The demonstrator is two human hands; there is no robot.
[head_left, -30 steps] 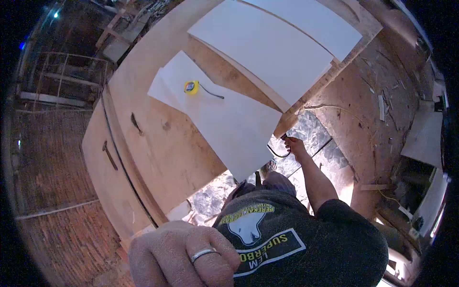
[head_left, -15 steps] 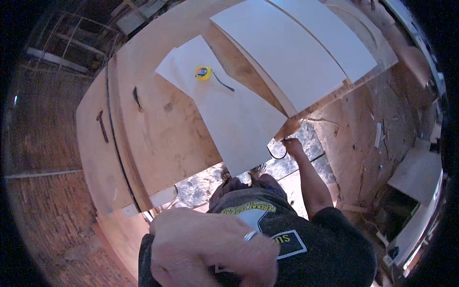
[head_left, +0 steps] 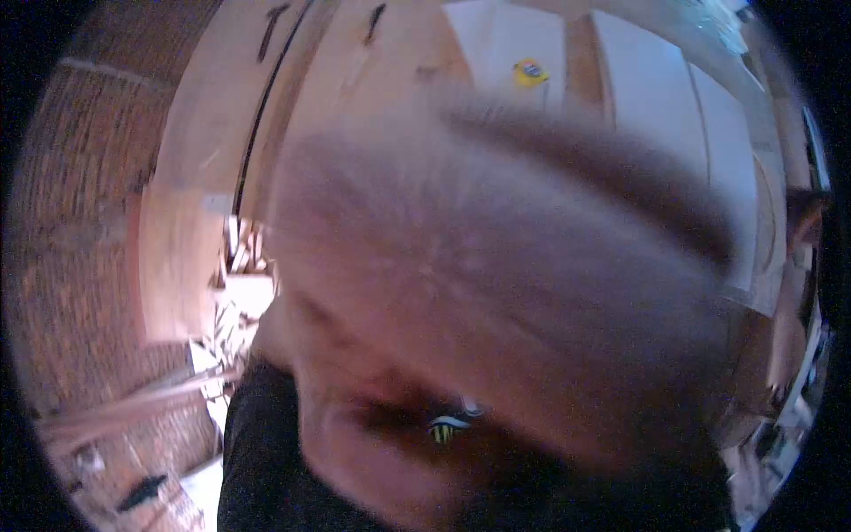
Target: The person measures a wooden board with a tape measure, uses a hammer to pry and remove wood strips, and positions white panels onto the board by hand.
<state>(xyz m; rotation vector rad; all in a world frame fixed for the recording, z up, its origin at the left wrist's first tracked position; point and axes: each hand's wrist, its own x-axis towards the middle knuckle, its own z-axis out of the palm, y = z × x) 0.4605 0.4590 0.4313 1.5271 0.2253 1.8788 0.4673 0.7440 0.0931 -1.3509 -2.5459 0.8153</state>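
Observation:
My left hand (head_left: 425,257) fills the middle of the head view, very close to the camera and smeared by motion. Its wrist comes up from the dark sleeve at lower left. Whether its fingers hold anything cannot be made out. Behind it, a yellow tape measure (head_left: 530,73) lies on a white board (head_left: 496,40) at the top. My right hand does not show; the left hand covers much of the area in front of my body.
A hammer (head_left: 269,31) and a dark-handled tool (head_left: 375,24) lie on the wooden work surface (head_left: 213,115). More white panels (head_left: 643,71) rest at upper right. A brick wall (head_left: 75,204) stands at left. Scraps of wood (head_left: 248,253) show below the table edge.
My left hand has risen toward the camera and now hides most of the scene. The view has shifted, so the tape measure sits higher and further right. My right hand has gone out of sight.

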